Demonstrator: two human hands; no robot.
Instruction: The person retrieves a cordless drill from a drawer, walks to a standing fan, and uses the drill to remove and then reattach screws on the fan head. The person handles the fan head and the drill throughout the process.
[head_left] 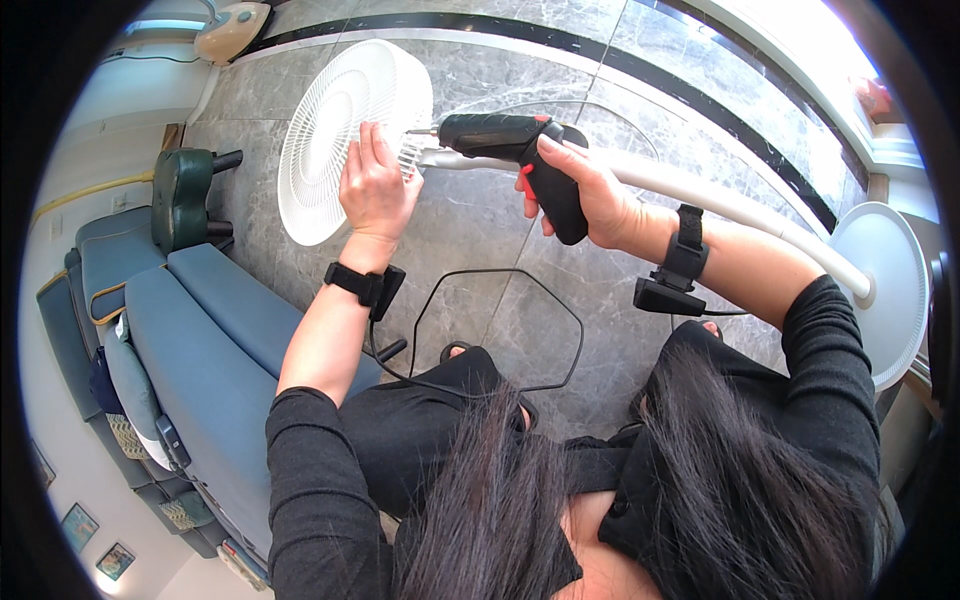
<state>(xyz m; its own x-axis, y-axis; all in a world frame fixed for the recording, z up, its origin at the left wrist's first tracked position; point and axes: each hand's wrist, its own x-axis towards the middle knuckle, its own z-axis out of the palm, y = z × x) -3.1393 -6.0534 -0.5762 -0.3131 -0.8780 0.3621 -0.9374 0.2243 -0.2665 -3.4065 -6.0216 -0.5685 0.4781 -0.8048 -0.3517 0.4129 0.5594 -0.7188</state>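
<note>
Black driver (500, 135) at fan (325, 150), broad floor (470, 225) beside blue sofa (235, 300) edge

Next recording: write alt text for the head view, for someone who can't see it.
A person's right hand grips a black-and-red power screwdriver, its bit pointing toward a white fan, while the left hand is at the fan's cage. A white pole runs right to a round base; a blue sofa stands at left.
</note>
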